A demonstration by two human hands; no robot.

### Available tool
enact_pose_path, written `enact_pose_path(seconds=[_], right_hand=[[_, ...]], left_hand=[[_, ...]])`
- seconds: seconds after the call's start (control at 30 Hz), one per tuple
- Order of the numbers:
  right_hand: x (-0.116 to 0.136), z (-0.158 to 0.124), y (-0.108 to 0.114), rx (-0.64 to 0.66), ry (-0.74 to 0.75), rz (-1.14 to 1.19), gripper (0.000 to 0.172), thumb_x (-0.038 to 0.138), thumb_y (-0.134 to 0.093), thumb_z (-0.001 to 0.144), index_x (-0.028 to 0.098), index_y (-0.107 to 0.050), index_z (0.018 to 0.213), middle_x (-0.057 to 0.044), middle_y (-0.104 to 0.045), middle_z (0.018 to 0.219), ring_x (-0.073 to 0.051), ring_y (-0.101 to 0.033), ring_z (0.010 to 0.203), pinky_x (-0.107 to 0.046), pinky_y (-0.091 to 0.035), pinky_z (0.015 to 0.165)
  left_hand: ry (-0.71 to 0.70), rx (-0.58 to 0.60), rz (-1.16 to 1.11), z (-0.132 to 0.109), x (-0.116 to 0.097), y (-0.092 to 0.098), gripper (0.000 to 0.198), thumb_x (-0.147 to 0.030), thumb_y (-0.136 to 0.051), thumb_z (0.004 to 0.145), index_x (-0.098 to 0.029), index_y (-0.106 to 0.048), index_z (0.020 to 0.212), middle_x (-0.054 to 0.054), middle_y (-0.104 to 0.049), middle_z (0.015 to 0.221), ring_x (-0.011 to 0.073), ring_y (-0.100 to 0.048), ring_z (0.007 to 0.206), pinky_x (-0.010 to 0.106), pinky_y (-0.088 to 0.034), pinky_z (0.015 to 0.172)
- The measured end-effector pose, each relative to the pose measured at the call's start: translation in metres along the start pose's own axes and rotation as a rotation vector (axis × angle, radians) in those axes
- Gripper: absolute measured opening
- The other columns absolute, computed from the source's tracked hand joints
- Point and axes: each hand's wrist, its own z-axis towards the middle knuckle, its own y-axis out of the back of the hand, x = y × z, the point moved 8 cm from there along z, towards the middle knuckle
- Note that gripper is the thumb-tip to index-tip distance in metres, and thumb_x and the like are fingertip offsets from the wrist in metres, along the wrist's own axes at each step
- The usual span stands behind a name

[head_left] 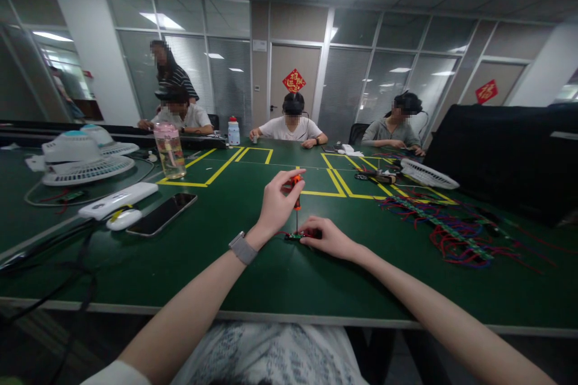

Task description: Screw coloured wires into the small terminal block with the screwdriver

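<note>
My left hand [280, 198], with a grey watch band at the wrist, is closed around the orange and black handle of a screwdriver [297, 204]. The screwdriver stands upright, its thin shaft pointing down at a small green circuit board [294, 237] on the green table. My right hand [329, 238] rests on the table and pinches the right end of that board between thumb and fingers. A red wire runs off the board's left side, and something dark sits under my right fingers. Whether the tip sits in a screw is too small to tell.
At right lies a long strip of circuit boards [445, 228] with red and blue wires. On the left are a phone [163, 214], a white power strip [118, 200], a drink bottle [170, 150] and white fans [85, 159]. Yellow tape [316, 194] marks the table. Several people sit or stand opposite.
</note>
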Motion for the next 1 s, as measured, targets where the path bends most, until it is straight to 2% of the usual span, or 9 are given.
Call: enact_pose_path(seconds=[0.13, 0.23, 0.3, 0.4, 0.57, 0.73, 0.87, 1.0], right_hand=[[0.001, 0.000, -0.001, 0.007, -0.011, -0.004, 0.019, 0.024, -0.064, 0.080, 0.017, -0.071, 0.096, -0.003, -0.060, 0.082, -0.012, -0.053, 0.067, -0.024, -0.043, 0.063], [0.002, 0.000, 0.000, 0.007, -0.008, -0.013, 0.019, 0.024, -0.064, 0.080, 0.017, -0.071, 0.096, -0.003, -0.060, 0.081, -0.013, -0.054, 0.069, -0.025, -0.043, 0.064], [0.002, 0.000, 0.000, 0.007, -0.007, -0.010, 0.019, 0.024, -0.064, 0.080, 0.017, -0.071, 0.096, -0.003, -0.060, 0.082, -0.013, -0.054, 0.070, -0.025, -0.043, 0.065], [0.001, 0.000, -0.002, 0.009, 0.003, -0.008, 0.019, 0.025, -0.063, 0.081, 0.018, -0.071, 0.096, -0.003, -0.060, 0.083, -0.013, -0.054, 0.071, -0.025, -0.043, 0.065], [-0.001, 0.000, -0.003, 0.007, 0.013, -0.021, 0.018, 0.025, -0.063, 0.081, 0.019, -0.070, 0.095, -0.003, -0.061, 0.084, -0.013, -0.054, 0.071, -0.025, -0.043, 0.065], [0.000, 0.000, -0.003, 0.003, 0.004, -0.008, 0.018, 0.025, -0.062, 0.080, 0.019, -0.070, 0.095, -0.002, -0.060, 0.082, -0.014, -0.055, 0.070, -0.025, -0.044, 0.065], [0.002, 0.000, -0.002, 0.009, -0.014, 0.027, 0.018, 0.025, -0.062, 0.081, 0.017, -0.070, 0.095, -0.004, -0.060, 0.085, -0.013, -0.056, 0.068, -0.025, -0.046, 0.065], [0.004, 0.000, -0.001, 0.007, -0.013, 0.027, 0.019, 0.025, -0.062, 0.080, 0.016, -0.070, 0.095, -0.004, -0.061, 0.086, -0.014, -0.057, 0.071, -0.026, -0.046, 0.067]], left_hand=[[-0.013, 0.011, 0.019, -0.001, -0.002, 0.000, 0.026, -0.029, -0.054, 0.086, -0.023, -0.067, 0.107, 0.006, -0.061, 0.105, 0.0159, -0.060, 0.094, 0.023, -0.051, 0.073], [0.024, 0.055, -0.107, -0.002, 0.003, -0.005, 0.031, -0.026, -0.047, 0.090, -0.023, -0.062, 0.117, 0.007, -0.062, 0.115, 0.0169, -0.061, 0.100, 0.027, -0.051, 0.082], [0.081, 0.081, -0.183, -0.002, 0.010, -0.009, 0.035, -0.027, -0.045, 0.091, -0.022, -0.057, 0.124, 0.008, -0.061, 0.118, 0.0163, -0.063, 0.096, 0.029, -0.052, 0.081], [0.084, 0.069, -0.168, -0.003, 0.011, -0.008, 0.034, -0.028, -0.050, 0.089, -0.021, -0.058, 0.121, 0.009, -0.062, 0.115, 0.0163, -0.063, 0.094, 0.028, -0.052, 0.079], [-0.007, 0.027, -0.003, -0.004, -0.001, -0.002, 0.026, -0.028, -0.056, 0.085, -0.022, -0.066, 0.108, 0.005, -0.059, 0.099, 0.0149, -0.059, 0.090, 0.024, -0.050, 0.075], [0.003, 0.064, -0.019, -0.003, -0.002, -0.003, 0.030, -0.025, -0.046, 0.091, -0.022, -0.063, 0.115, 0.007, -0.058, 0.110, 0.0154, -0.058, 0.098, 0.025, -0.049, 0.080], [0.049, 0.114, -0.126, -0.003, 0.007, -0.010, 0.035, -0.023, -0.043, 0.092, -0.021, -0.055, 0.125, 0.007, -0.059, 0.121, 0.0161, -0.060, 0.102, 0.028, -0.049, 0.086], [0.058, 0.102, -0.124, -0.003, 0.010, -0.011, 0.034, -0.025, -0.049, 0.089, -0.021, -0.057, 0.122, 0.008, -0.062, 0.113, 0.0160, -0.062, 0.096, 0.028, -0.051, 0.082]])
